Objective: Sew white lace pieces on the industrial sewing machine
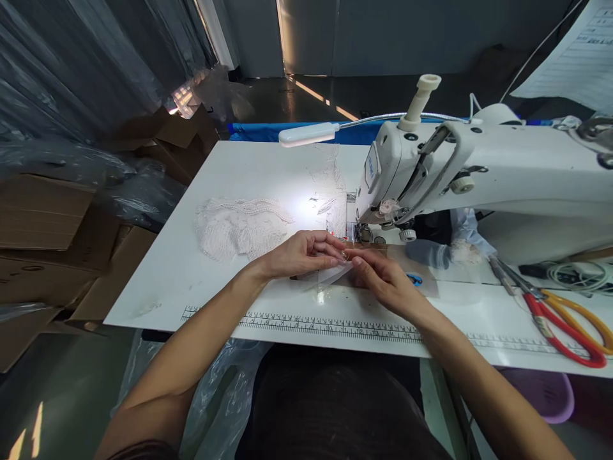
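Observation:
My left hand (301,254) and my right hand (385,280) meet fingertip to fingertip on the white table (191,281), just in front of the sewing machine (479,179). Both pinch a small, thin, sheer white piece of fabric (332,275) that lies between them. The fingers of each hand are drawn together on it. The machine's needle area (364,231) is a short way behind the fingertips. A heap of white lace pieces (239,223) lies to the left of my left hand.
A gooseneck lamp (309,134) lights the table. Red and orange scissors (569,319) lie at the right. A ruler strip (325,324) runs along the front edge. Cardboard boxes (43,217) and plastic sheeting stand to the left. A purple tub (550,393) sits below right.

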The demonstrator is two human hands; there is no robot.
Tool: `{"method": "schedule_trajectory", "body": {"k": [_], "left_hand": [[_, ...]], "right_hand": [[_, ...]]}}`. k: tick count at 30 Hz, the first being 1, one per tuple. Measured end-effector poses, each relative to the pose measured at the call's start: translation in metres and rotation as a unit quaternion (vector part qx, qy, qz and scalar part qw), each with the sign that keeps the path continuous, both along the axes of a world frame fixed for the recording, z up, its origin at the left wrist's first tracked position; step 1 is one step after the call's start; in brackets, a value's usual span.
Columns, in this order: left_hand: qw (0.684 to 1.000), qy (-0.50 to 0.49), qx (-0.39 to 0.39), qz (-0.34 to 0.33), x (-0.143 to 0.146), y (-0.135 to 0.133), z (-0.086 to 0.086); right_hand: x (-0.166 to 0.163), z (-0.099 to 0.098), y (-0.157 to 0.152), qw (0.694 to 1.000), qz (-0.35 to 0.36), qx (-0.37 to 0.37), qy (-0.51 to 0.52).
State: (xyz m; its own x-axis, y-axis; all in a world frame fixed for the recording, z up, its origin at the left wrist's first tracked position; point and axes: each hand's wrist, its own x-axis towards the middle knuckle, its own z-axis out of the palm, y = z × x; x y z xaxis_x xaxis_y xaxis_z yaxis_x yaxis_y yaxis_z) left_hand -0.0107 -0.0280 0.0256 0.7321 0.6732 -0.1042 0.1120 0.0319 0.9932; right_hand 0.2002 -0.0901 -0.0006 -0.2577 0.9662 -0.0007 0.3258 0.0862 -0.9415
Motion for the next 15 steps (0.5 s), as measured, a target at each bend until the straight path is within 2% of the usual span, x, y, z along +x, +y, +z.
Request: {"method": "schedule_trajectory", "body": {"k": [3,7,11,13,15], "left_hand": [[1.0,0.002,0.004,0.002,0.0,0.0,0.0],[1.0,0.009,0.007,-0.001,0.003,-0.004,-0.003],[1.0,0.016,0.022,0.015,0.011,-0.011,-0.008],[0.999,0.012,0.037,0.02,0.014,-0.013,-0.009],[0.998,0.006,0.057,0.008,0.015,-0.014,-0.008]], "right_hand": [[-0.003,0.006,0.006,0.989,-0.006,-0.108,0.103],[-0.008,0.008,0.007,0.967,-0.081,-0.133,0.203],[-0.011,0.004,0.002,0.973,-0.073,-0.11,0.189],[-0.012,0.001,-0.002,0.984,-0.092,-0.057,0.14],[-0.012,-0.002,-0.004,0.984,-0.149,0.012,0.095]]}}
